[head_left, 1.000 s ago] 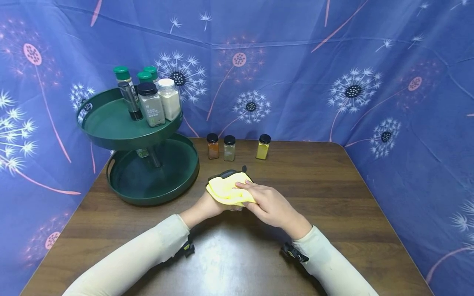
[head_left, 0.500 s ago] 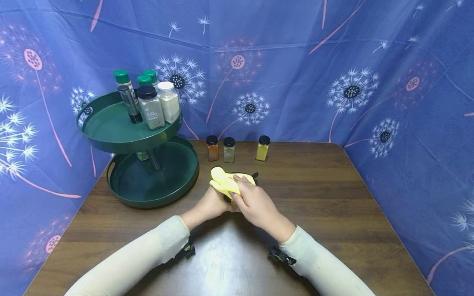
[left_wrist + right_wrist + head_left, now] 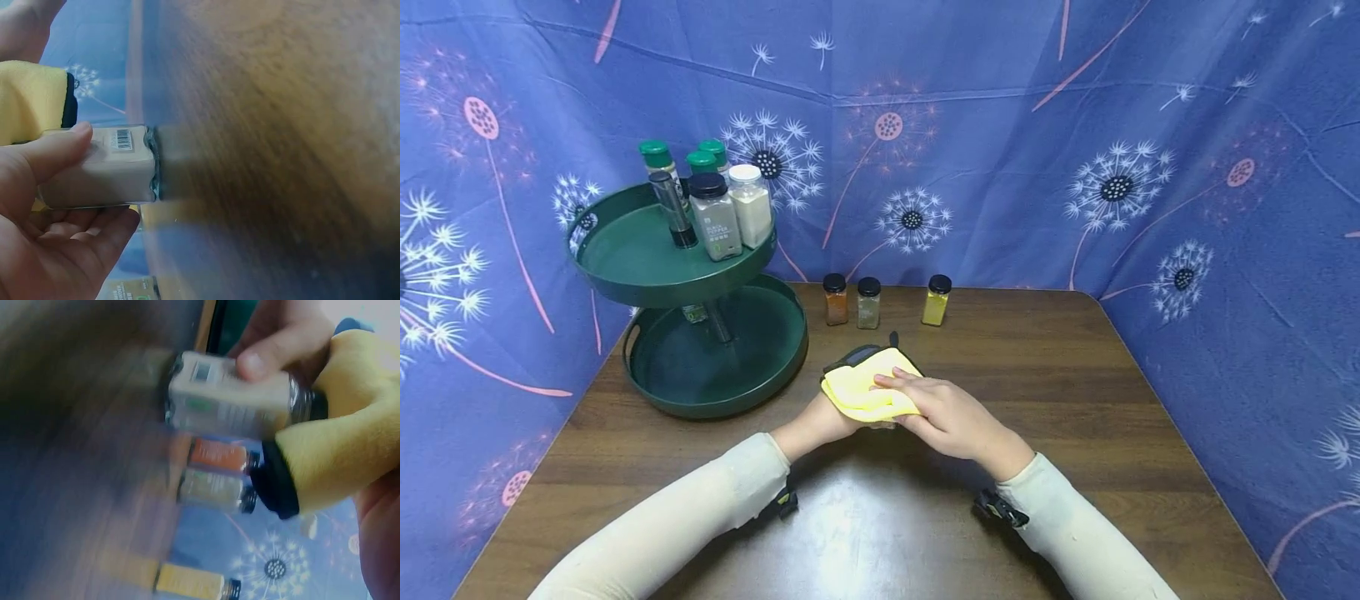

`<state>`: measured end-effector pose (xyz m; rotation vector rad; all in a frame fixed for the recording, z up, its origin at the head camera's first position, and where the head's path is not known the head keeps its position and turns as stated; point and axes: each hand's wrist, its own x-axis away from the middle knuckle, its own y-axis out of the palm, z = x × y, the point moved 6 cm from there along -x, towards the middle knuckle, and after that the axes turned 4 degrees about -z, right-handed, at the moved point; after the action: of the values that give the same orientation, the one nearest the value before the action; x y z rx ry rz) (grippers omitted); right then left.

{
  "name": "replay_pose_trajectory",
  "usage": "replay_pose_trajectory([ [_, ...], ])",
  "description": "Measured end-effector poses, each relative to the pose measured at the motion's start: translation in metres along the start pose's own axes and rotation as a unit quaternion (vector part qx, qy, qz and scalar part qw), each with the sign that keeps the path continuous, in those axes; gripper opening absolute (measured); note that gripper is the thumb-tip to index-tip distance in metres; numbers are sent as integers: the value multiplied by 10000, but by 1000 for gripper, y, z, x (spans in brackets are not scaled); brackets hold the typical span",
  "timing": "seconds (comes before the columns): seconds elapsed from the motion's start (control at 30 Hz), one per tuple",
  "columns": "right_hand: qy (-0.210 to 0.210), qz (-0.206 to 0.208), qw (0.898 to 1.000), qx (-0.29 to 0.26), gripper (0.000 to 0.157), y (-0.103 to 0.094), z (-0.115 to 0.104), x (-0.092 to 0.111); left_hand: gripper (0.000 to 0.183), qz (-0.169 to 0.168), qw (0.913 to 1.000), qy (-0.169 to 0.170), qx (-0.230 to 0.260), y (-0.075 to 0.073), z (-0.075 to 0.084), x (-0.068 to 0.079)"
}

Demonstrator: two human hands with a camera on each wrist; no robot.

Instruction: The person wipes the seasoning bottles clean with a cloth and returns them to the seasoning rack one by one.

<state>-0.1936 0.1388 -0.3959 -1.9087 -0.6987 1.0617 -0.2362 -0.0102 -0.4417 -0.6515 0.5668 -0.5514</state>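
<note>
My left hand [image 3: 820, 418] grips a square glass spice jar [image 3: 225, 394] filled with beige powder, thumb on one side and fingers around the other. In the left wrist view the jar's clear base and a barcode label show. A yellow cloth [image 3: 861, 390] with dark trim lies over the jar's top, so from the head view the jar is mostly hidden. My right hand [image 3: 955, 421] holds the cloth there, fingers on top and thumb below. Part of the jar's black lid [image 3: 319, 405] shows beside the cloth in the right wrist view.
A green two-tier round tray [image 3: 625, 279] stands at the left. Its upper tier bears a black pepper jar [image 3: 718, 225], a white-capped jar [image 3: 752, 212], a dark cylinder [image 3: 672, 208] and green-capped bottles. Orange [image 3: 836, 304], grey-green [image 3: 868, 308] and yellow [image 3: 935, 307] jars stand near the table's back edge.
My right hand moved left, bunching the cloth around the jar's top, then came back right; the cloth lies flatter again. My left hand stays nearly in place.
</note>
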Motion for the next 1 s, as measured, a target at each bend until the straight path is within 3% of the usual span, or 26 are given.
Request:
replay_pose_trajectory([
  [0.07, 54, 122, 9999, -30, 42, -4, 4, 3, 73, -23, 9993, -98, 358, 3, -3, -3],
  [0.13, 354, 284, 9990, 55, 37, -7, 8, 4, 70, 13, 9967, -402, 706, 5, -8, -3],
  [0.23, 1050, 463, 9933, 161, 21, -6, 13, 0, 60, 51, 9918, -1023, 764, 8, -17, -2],
  [0.33, 1502, 536, 9862, 452, 19, -1, 12, -7, 54, 71, 9897, -1274, 644, 9, -21, -1],
  [0.4, 1483, 504, 9860, 565, 27, 4, 7, -12, 57, 112, 9905, -1149, 742, 8, -20, -1],
  [0.5, 1121, 397, 9909, 636, 41, 11, -2, -19, 63, 170, 9934, -781, 818, 7, -15, -1],
  [0.57, 877, 283, 9943, 542, 42, 13, -6, -20, 64, 159, 9958, -562, 698, 6, -12, 0],
  [0.73, 281, -30, 9992, 271, 43, 8, -10, -12, 61, 49, 9996, -261, -68, 1, -4, 3],
  [0.83, 9, -217, 9995, 231, 45, 2, -10, -5, 68, 68, 9989, 29, -471, -2, 1, 3],
  [0.9, -25, -248, 9994, 232, 44, -1, -8, -1, 72, 81, 9978, 237, -617, -2, 3, 1],
  [1.0, 276, -72, 9995, 109, 44, -5, -4, 4, 75, 61, 9993, 244, -279, -1, 0, -2],
])
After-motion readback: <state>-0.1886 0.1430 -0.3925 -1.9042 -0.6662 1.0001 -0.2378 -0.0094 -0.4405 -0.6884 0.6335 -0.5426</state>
